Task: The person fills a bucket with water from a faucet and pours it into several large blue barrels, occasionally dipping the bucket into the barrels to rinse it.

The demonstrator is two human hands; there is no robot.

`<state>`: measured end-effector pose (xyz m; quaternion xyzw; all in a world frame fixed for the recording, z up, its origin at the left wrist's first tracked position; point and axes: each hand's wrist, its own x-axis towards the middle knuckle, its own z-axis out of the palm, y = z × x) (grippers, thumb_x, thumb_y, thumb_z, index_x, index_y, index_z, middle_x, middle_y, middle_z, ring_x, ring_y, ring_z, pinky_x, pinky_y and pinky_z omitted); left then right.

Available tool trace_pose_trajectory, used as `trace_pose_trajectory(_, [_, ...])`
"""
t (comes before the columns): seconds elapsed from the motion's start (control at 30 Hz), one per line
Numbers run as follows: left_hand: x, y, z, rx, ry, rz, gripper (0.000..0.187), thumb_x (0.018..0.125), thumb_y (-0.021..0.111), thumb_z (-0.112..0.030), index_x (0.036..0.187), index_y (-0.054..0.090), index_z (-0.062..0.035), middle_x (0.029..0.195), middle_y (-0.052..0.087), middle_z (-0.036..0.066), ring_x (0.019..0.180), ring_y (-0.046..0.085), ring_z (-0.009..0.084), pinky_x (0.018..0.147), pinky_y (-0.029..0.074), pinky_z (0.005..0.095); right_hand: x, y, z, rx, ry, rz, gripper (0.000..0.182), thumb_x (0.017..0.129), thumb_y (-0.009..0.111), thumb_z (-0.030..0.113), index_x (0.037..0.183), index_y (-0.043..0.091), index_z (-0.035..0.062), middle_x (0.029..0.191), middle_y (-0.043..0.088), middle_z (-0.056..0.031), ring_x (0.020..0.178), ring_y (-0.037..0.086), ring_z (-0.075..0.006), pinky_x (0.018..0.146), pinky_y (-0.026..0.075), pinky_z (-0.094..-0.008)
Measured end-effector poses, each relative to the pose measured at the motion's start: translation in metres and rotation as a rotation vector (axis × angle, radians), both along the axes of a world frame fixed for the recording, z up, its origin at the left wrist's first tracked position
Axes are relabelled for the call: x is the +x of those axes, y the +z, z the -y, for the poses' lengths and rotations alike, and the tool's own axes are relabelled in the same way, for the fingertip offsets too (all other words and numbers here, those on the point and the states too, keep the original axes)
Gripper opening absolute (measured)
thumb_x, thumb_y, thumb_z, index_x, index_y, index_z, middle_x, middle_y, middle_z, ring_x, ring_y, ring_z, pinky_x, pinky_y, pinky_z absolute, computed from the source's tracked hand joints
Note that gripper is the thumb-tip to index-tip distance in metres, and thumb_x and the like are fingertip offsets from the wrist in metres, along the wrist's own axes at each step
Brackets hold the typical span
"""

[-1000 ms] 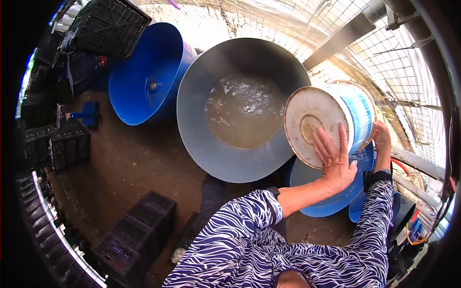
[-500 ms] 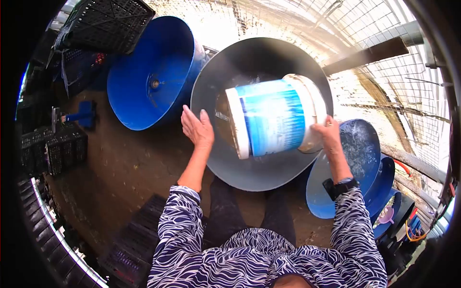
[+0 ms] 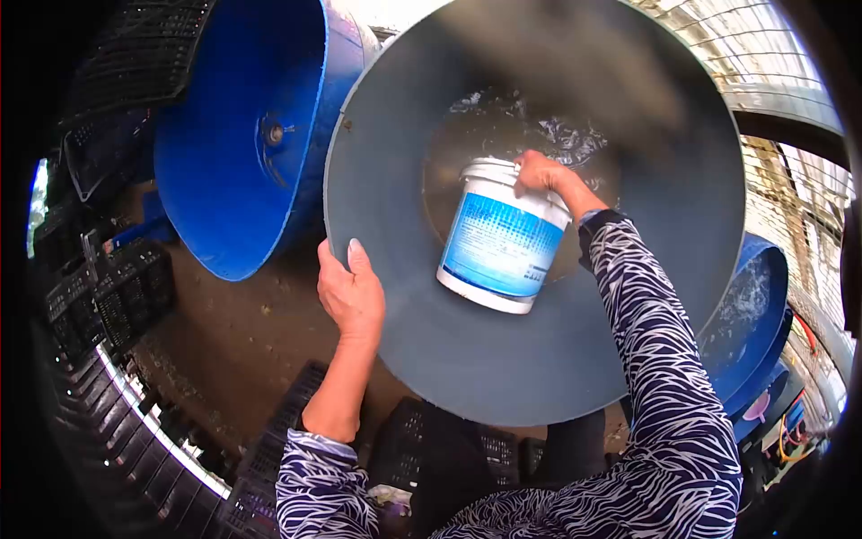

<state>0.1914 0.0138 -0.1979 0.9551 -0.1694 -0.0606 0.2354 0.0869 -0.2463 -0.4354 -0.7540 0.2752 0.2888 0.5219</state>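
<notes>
Head view: the right hand (image 3: 539, 172) grips the rim of a white bucket with a blue label (image 3: 503, 238), fingers closed over its far edge, and holds it tilted inside the big grey tub (image 3: 503, 359). Just beyond that hand, murky water (image 3: 557, 135) lies in the tub's bottom. The left hand (image 3: 352, 292) rests on the tub's near rim with the fingers together and flat, holding nothing else. Past the left hand, further to its left, stands a blue tub (image 3: 242, 153), its rim beside the grey one. Below the left hand lies a dirt floor (image 3: 233, 341) with black plastic crates (image 3: 117, 292) about it. To the right of the right arm sits another blue tub (image 3: 754, 305) holding water.
</notes>
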Motion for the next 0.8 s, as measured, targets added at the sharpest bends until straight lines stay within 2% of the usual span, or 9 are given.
trace_pose_trajectory(0.03, [0.001, 0.001, 0.001, 0.001, -0.002, 0.005, 0.029, 0.09, 0.052, -0.023, 0.106, 0.053, 0.0017, 0.087, 0.064, 0.02, 0.081, 0.061, 0.0376, 0.073, 0.046, 0.0426, 0.01, 0.003, -0.002, -0.107, -0.001, 0.037, 0.054, 0.053, 0.077, 0.021, 0.101, 0.066, 0.0004, 0.099, 0.066, -0.0189, 0.094, 0.062, -0.0324, 0.083, 0.049, -0.0371])
trace_pose_trajectory(0.1, [0.0, 0.0, 0.003, -0.008, -0.003, 0.0, 0.028, 0.09, 0.052, -0.021, 0.106, 0.053, 0.0022, 0.087, 0.063, 0.02, 0.08, 0.061, 0.0369, 0.072, 0.047, 0.0416, 0.031, 0.012, 0.003, -0.113, 0.016, -0.033, 0.05, 0.055, 0.079, 0.023, 0.098, 0.067, 0.0021, 0.1, 0.066, -0.017, 0.093, 0.063, -0.0304, 0.081, 0.049, -0.0371])
trace_pose_trajectory(0.2, [0.001, -0.002, 0.003, 0.004, -0.006, 0.021, 0.027, 0.09, 0.053, -0.02, 0.105, 0.052, 0.0025, 0.086, 0.063, 0.02, 0.078, 0.061, 0.0367, 0.07, 0.047, 0.0411, 0.035, 0.023, 0.015, -0.222, -0.05, -0.089, 0.049, 0.056, 0.079, 0.027, 0.099, 0.068, 0.0058, 0.101, 0.066, -0.0155, 0.096, 0.062, -0.0303, 0.085, 0.048, -0.037])
trace_pose_trajectory(0.3, [0.001, -0.001, 0.004, 0.018, -0.001, 0.039, 0.027, 0.089, 0.053, -0.019, 0.106, 0.052, 0.0022, 0.086, 0.063, 0.02, 0.078, 0.061, 0.0372, 0.071, 0.047, 0.0417, 0.001, 0.01, 0.037, -0.27, -0.249, -0.053, 0.048, 0.058, 0.078, 0.029, 0.099, 0.068, 0.0067, 0.102, 0.065, -0.0156, 0.098, 0.061, -0.03, 0.086, 0.047, -0.0367])
trace_pose_trajectory(0.33, [0.0, -0.002, 0.004, 0.024, -0.001, 0.038, 0.027, 0.089, 0.052, -0.019, 0.106, 0.052, 0.0021, 0.086, 0.063, 0.02, 0.079, 0.061, 0.0374, 0.071, 0.047, 0.0418, -0.008, 0.022, 0.048, -0.258, -0.256, -0.062, 0.048, 0.059, 0.076, 0.031, 0.099, 0.068, 0.0073, 0.103, 0.065, -0.0154, 0.099, 0.061, -0.0297, 0.087, 0.046, -0.0363])
trace_pose_trajectory(0.37, [0.0, -0.002, 0.003, 0.028, -0.002, 0.038, 0.027, 0.089, 0.053, -0.019, 0.106, 0.052, 0.002, 0.086, 0.063, 0.02, 0.079, 0.061, 0.0376, 0.071, 0.047, 0.0422, -0.019, 0.003, 0.06, -0.302, -0.312, -0.041, 0.048, 0.06, 0.075, 0.032, 0.101, 0.067, 0.0078, 0.102, 0.065, -0.0152, 0.098, 0.061, -0.0296, 0.086, 0.047, -0.0367])
trace_pose_trajectory(0.5, [0.0, -0.003, 0.002, 0.041, 0.015, 0.021, 0.028, 0.087, 0.053, -0.019, 0.107, 0.052, 0.001, 0.087, 0.063, 0.021, 0.08, 0.061, 0.0382, 0.072, 0.046, 0.0435, -0.047, 0.035, 0.093, -0.563, -0.386, -0.12, 0.046, 0.061, 0.073, 0.031, 0.099, 0.064, 0.0075, 0.101, 0.065, -0.0163, 0.098, 0.061, -0.0311, 0.083, 0.048, -0.0397])
trace_pose_trajectory(0.53, [0.0, -0.003, 0.002, 0.04, 0.026, 0.013, 0.029, 0.086, 0.054, -0.019, 0.107, 0.052, 0.0007, 0.088, 0.063, 0.021, 0.081, 0.061, 0.0384, 0.072, 0.046, 0.0438, -0.06, 0.032, 0.1, -0.551, -0.444, -0.133, 0.045, 0.062, 0.073, 0.031, 0.099, 0.062, 0.0074, 0.1, 0.064, -0.0165, 0.097, 0.061, -0.0321, 0.082, 0.048, -0.0408])
trace_pose_trajectory(0.8, [0.002, -0.002, 0.001, 0.135, 0.088, -0.037, 0.033, 0.082, 0.056, -0.019, 0.111, 0.05, -0.0039, 0.095, 0.063, 0.018, 0.086, 0.062, 0.0368, 0.074, 0.048, 0.0449, -0.115, 0.06, 0.042, -0.615, -0.653, -0.05, 0.046, 0.063, 0.074, 0.032, 0.1, 0.061, 0.0063, 0.096, 0.065, -0.0172, 0.093, 0.062, -0.0338, 0.081, 0.048, -0.042])
